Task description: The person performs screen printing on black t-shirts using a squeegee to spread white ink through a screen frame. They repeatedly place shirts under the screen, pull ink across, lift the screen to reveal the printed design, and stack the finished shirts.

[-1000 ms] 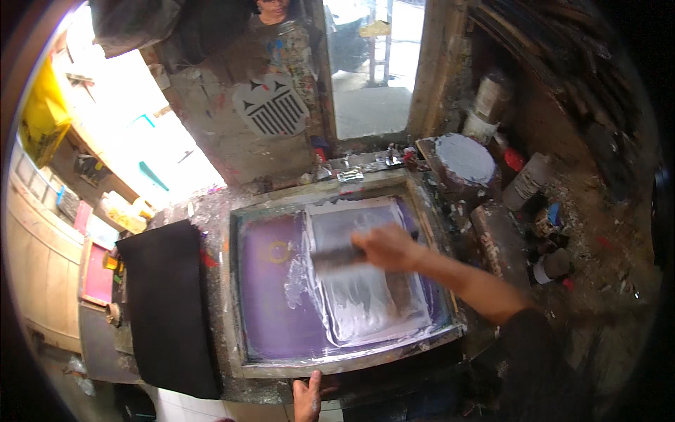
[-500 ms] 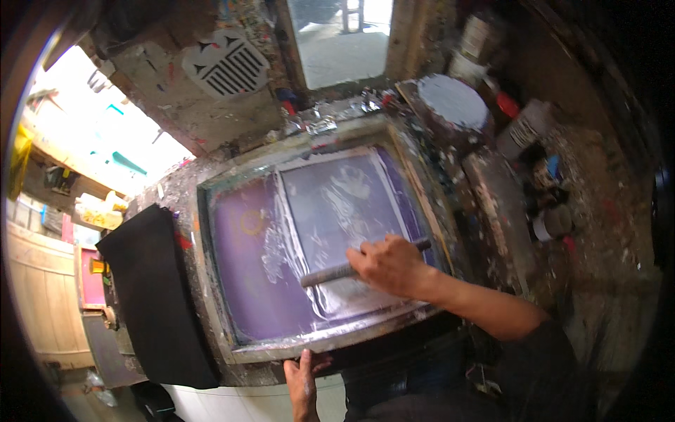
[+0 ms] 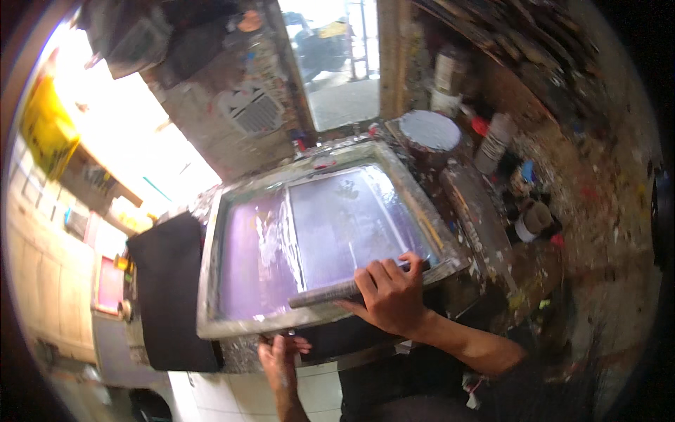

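Note:
A screen-printing frame (image 3: 211, 281) with a purple mesh and a pale taped area lies flat on the work surface in the head view. My right hand (image 3: 390, 295) grips a long grey squeegee (image 3: 330, 292) that lies across the near end of the mesh, close to the frame's front rail. My left hand (image 3: 281, 355) rests at the frame's near edge with its fingertips touching the underside of the front rail. A streak of whitish ink shines on the mesh to the left of the taped area.
A black cloth-covered board (image 3: 169, 295) lies left of the frame. A round white-lidded tub (image 3: 429, 130) and several paint-stained pots and bottles (image 3: 531, 218) crowd the bench at the right. An open doorway (image 3: 337, 63) lies beyond the frame.
My right hand has drawn the squeegee down the mesh from the middle to the near end of the frame. My left hand stayed at the front edge.

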A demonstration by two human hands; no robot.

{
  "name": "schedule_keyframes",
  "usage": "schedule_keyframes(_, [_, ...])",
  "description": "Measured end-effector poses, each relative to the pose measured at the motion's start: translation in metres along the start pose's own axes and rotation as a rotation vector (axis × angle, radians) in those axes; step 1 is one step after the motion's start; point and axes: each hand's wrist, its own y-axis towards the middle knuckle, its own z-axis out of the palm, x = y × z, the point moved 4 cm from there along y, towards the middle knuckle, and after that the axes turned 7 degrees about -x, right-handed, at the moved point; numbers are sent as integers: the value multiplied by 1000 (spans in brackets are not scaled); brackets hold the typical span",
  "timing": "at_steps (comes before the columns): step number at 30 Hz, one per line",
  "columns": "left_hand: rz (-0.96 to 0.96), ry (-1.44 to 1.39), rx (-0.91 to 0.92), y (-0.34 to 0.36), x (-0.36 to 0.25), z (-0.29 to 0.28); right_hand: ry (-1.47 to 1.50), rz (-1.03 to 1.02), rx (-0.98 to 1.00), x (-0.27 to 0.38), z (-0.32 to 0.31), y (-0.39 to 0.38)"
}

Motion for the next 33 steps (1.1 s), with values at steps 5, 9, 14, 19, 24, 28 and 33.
schedule_keyframes(5, [527,23,49,55,-91,34,-20,-151,-134,-25,-23,142])
schedule_keyframes(9, [724,724,54,200,-55,84,-60,77,213,-47,-30,246])
schedule_keyframes(14, [761,1427,125,261,38,73,63,100,289,-72,-23,298])
schedule_keyframes(19, [771,968,75,233,34,84,268,-7,182,-86,-2,348])
schedule_keyframes(24, [542,809,-413,206,-63,-53,285,54,236,-104,3,361])
schedule_keyframes(28, [611,669,-933,135,-135,-264,280,83,209,-110,9,365])
schedule_keyframes(33, [735,185,-1630,80,-98,-403,264,109,238,-112,20,374])
